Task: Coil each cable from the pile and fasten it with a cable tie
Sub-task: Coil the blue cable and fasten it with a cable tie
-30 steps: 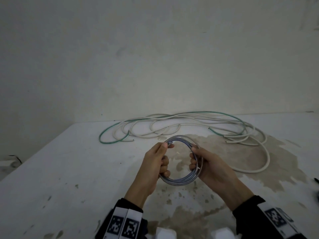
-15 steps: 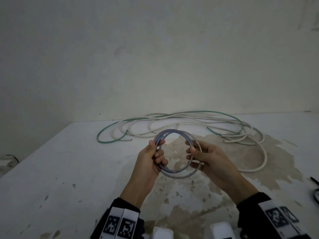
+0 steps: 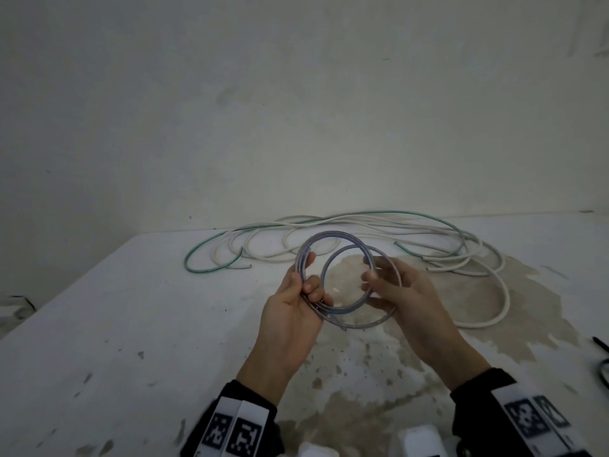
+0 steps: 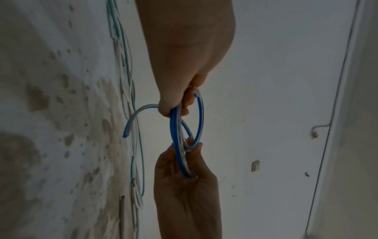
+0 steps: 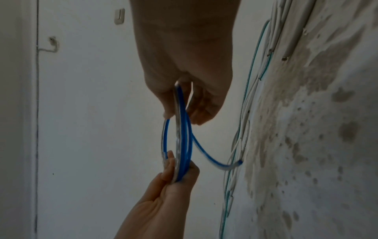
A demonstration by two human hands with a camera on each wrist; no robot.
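Observation:
A blue-and-clear cable coil (image 3: 329, 233) hangs above the table between both hands, its loops splayed into two overlapping rings. My left hand (image 3: 311, 275) pinches the coil's left side between thumb and curled fingers. My right hand (image 3: 375, 280) holds the right side with its fingers hooked through the rings. In the left wrist view the left hand (image 4: 178, 106) grips the coil (image 4: 175, 139), and the cable's loose end (image 4: 125, 135) curls out to the side. The right hand (image 5: 180, 105) shows curled round the coil (image 5: 185, 137) in the right wrist view. No cable tie is visible on the coil.
A pile of white and green cables (image 3: 379, 225) sprawls across the back of the stained white table (image 3: 131, 324), by the wall. Something black (image 3: 602, 367) lies at the right edge. White objects (image 3: 418, 441) sit at the near edge. The table's left edge runs diagonally.
The tight coil has sprung apart into two offset rings. Both hands have lifted slightly, and the right hand's fingers have shifted from a side grip to reaching through the loops.

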